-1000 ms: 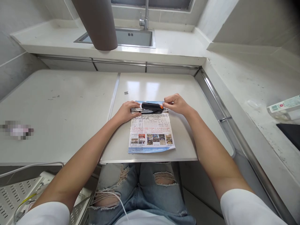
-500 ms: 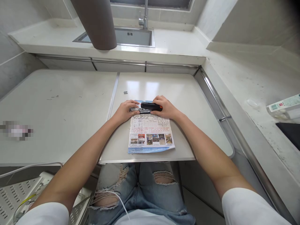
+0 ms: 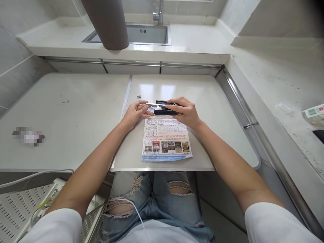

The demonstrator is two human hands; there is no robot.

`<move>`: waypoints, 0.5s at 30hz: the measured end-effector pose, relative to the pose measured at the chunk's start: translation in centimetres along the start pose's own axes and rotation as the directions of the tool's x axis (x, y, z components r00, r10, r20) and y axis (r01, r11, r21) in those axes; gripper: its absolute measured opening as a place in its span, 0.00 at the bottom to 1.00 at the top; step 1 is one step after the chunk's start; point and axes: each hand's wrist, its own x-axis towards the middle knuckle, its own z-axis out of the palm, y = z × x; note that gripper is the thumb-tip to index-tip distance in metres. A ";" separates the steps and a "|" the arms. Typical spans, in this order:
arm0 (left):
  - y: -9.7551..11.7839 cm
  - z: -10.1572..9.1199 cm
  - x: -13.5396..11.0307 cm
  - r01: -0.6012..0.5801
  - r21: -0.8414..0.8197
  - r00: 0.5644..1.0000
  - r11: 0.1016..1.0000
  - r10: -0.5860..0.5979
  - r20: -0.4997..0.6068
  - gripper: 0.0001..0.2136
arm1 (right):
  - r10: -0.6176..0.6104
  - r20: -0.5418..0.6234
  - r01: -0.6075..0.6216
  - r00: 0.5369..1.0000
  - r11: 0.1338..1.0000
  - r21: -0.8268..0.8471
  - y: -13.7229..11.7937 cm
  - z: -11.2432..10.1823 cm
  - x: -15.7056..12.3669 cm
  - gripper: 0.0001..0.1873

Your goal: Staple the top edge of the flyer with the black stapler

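A black stapler (image 3: 164, 106) with an orange detail lies across the top edge of a printed leaflet (image 3: 166, 139) on the white table (image 3: 202, 101). My right hand (image 3: 184, 112) is wrapped round the stapler's black body. My left hand (image 3: 135, 113) pinches the thin metal part (image 3: 152, 105) that sticks out of the stapler's left end. The stapler looks slightly raised off the leaflet. A small strip of staples (image 3: 138, 97) lies on the table just left of and beyond my left hand.
A second white table (image 3: 63, 114) adjoins on the left, with a blurred small object (image 3: 28, 136) on it. Behind is a counter with a steel sink (image 3: 141, 33) and tap; a brown pipe (image 3: 107, 23) hangs in front. A counter on the right holds a box (image 3: 314, 111).
My right hand moved from the leaflet's top right corner onto the stapler and closed round it. The stapler has lifted slightly, with its metal part drawn out to the left.
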 end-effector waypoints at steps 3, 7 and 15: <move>-0.1 -0.3 0.2 0.117 -0.127 0.992 0.985 -0.109 0.067 0.22 | -0.046 -0.010 0.044 0.999 0.993 -0.107 0.0 -0.1 0.0 0.22; 0.0 -0.8 0.4 0.189 -0.203 0.980 0.961 -0.171 0.102 0.17 | -0.141 0.039 0.146 0.989 0.975 -0.167 -0.4 -0.1 0.2 0.21; -0.1 -1.0 0.6 0.188 -0.244 0.978 0.951 -0.159 0.133 0.11 | -0.179 0.136 0.203 0.974 0.959 -0.199 -0.3 0.2 0.2 0.18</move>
